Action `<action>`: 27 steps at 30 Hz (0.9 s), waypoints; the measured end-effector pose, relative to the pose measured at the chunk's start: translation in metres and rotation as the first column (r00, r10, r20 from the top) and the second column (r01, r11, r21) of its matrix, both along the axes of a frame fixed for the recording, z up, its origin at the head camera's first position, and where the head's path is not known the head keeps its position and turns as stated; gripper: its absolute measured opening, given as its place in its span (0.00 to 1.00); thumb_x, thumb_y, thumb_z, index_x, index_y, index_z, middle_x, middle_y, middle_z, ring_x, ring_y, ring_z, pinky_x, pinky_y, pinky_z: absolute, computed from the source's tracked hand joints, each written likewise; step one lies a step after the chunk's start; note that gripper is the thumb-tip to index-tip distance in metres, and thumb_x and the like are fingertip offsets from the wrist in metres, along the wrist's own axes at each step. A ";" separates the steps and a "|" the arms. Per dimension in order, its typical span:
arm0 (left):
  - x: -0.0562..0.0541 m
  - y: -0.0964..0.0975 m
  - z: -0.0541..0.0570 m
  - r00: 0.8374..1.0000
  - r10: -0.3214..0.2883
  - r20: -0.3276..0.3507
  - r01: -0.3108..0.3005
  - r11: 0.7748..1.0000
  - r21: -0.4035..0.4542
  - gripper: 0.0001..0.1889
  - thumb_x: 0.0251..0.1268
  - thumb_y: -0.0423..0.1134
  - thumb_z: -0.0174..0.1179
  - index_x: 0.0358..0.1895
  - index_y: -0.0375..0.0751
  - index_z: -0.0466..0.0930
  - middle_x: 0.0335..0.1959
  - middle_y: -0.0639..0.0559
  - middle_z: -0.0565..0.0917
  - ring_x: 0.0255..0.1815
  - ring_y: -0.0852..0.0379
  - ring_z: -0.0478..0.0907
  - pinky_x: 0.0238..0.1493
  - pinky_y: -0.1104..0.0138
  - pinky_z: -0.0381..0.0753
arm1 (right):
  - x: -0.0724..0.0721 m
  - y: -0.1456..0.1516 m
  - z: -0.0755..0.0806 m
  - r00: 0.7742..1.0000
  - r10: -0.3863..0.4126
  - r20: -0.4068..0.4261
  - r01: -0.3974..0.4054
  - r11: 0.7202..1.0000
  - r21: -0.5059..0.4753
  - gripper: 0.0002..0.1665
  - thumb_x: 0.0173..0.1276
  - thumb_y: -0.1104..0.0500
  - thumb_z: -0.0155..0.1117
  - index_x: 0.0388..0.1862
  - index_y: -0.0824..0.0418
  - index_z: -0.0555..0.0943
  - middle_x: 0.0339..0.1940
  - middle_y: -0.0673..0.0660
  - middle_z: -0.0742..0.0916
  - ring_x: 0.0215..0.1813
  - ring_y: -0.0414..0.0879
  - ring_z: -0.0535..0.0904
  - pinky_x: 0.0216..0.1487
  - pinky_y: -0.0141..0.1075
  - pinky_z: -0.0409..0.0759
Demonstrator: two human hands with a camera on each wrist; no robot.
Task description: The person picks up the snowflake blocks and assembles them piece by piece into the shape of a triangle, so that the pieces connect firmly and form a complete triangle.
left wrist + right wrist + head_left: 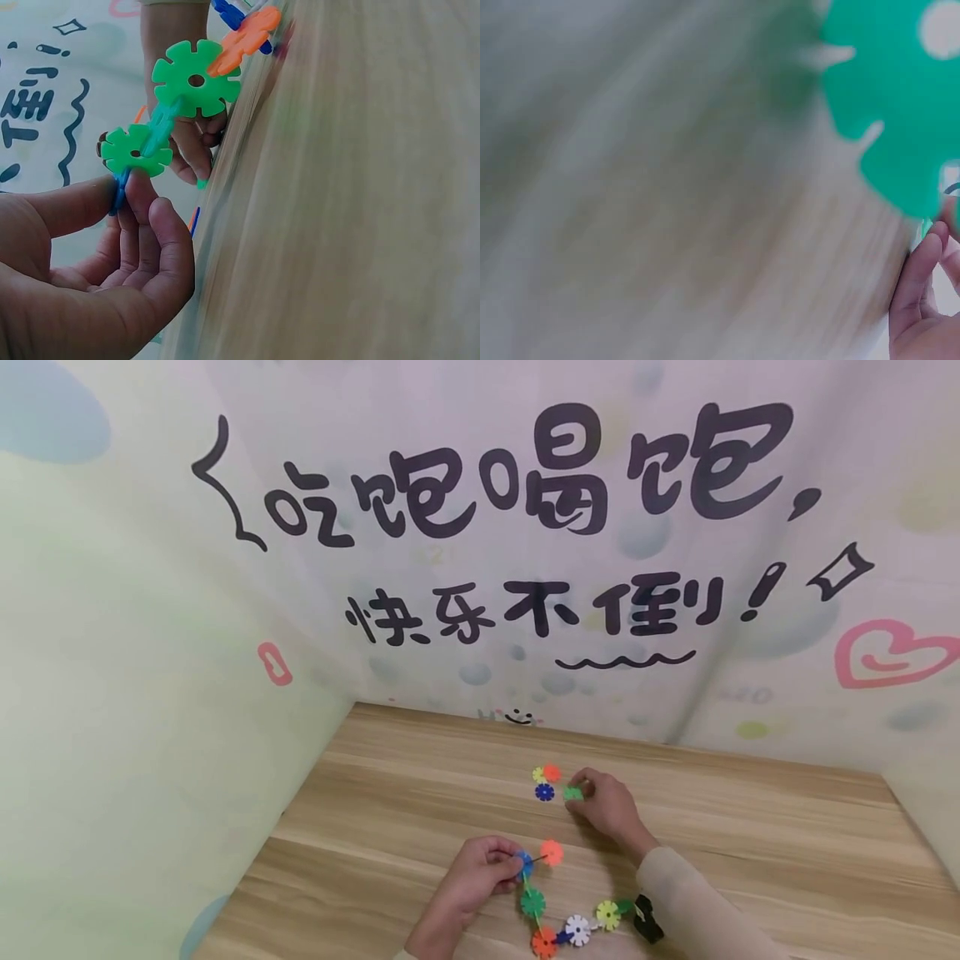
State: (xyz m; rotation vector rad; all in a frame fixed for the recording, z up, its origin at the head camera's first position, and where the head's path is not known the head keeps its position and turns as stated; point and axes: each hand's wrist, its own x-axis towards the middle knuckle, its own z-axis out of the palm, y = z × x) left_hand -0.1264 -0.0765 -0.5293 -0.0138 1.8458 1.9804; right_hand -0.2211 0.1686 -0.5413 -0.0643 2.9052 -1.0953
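In the head view, my left hand (480, 872) pinches a blue snowflake disc (524, 863) between thumb and fingers. That disc belongs to a chain of slotted plastic discs: an orange disc (552, 852) sticks out beside it. Below it run a green disc (533, 902), another orange one, a white disc (578, 930) and a yellow disc (608, 914). Farther back, my right hand (606, 803) pinches a loose green snowflake disc (573, 794) by its edge, at the tabletop. The left wrist view shows the blue disc (119, 192) edge-on in my fingertips.
Beside the right hand lie loose discs: a dark blue one (544, 792), an orange one (552, 773) and a yellow one (537, 774). A black device (647, 920) sits by the right sleeve, close to the chain's end. Printed cloth (480, 560) rises behind the wooden table (787, 843).
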 end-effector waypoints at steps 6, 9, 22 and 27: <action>0.000 0.000 -0.001 1.000 -0.002 -0.005 0.002 1.000 -0.007 0.05 0.68 0.27 0.61 0.44 0.29 0.80 0.33 0.48 0.83 0.32 0.57 0.81 0.37 0.64 0.84 | 0.012 0.003 0.002 0.998 0.054 -0.040 -0.053 0.999 0.009 0.11 0.63 0.62 0.72 0.41 0.54 0.79 0.31 0.50 0.85 0.34 0.44 0.79 0.40 0.45 0.79; 0.001 0.000 -0.001 1.000 -0.002 -0.010 0.002 1.000 -0.006 0.05 0.68 0.26 0.61 0.44 0.29 0.80 0.32 0.48 0.83 0.32 0.57 0.81 0.37 0.63 0.84 | 0.017 0.005 0.002 0.996 0.065 -0.068 -0.064 0.998 0.012 0.09 0.65 0.62 0.70 0.41 0.53 0.80 0.32 0.50 0.86 0.35 0.43 0.80 0.41 0.46 0.79; 0.003 -0.002 -0.001 1.000 0.011 0.024 -0.011 0.999 -0.031 0.05 0.68 0.27 0.61 0.44 0.31 0.80 0.34 0.47 0.83 0.33 0.56 0.81 0.38 0.63 0.85 | 0.038 0.015 0.000 1.000 -0.010 0.011 0.012 0.990 -0.139 0.06 0.70 0.64 0.65 0.43 0.55 0.83 0.32 0.50 0.84 0.34 0.44 0.77 0.34 0.38 0.77; 0.000 -0.002 0.001 1.000 0.011 0.015 -0.011 1.000 -0.024 0.06 0.68 0.27 0.61 0.45 0.32 0.81 0.35 0.47 0.84 0.34 0.56 0.81 0.39 0.62 0.84 | 0.048 0.019 0.003 0.998 0.002 0.055 0.010 0.976 -0.217 0.06 0.71 0.64 0.64 0.44 0.55 0.83 0.28 0.51 0.83 0.29 0.45 0.78 0.26 0.35 0.77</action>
